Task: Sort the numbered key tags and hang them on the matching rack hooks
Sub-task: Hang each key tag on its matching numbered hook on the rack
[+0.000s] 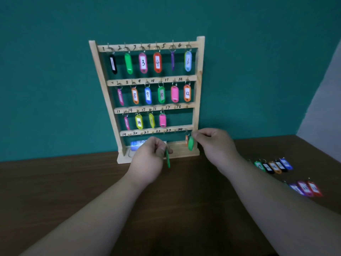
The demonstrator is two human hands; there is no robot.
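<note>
Before rack (197,89) base, L hand (147,161) pinches green tag (167,160), R hand (216,145) pinches green+orange tag pair (190,143), forearms extended

A single wide-angle camera on the person's head faces forward and a little downward, across the dark brown wooden bench (55,182) to the teal wall (55,71). The upright pale wooden key rack with numbered rails (199,58) fills mid-frame, close enough to read its upper numbers. Both bare forearms enter from the bottom edge. At the rack's foot the left grip (147,159) pinches a green plastic key tag (168,160), and the right grip (215,145) pinches a second green key tag (191,143).
</note>
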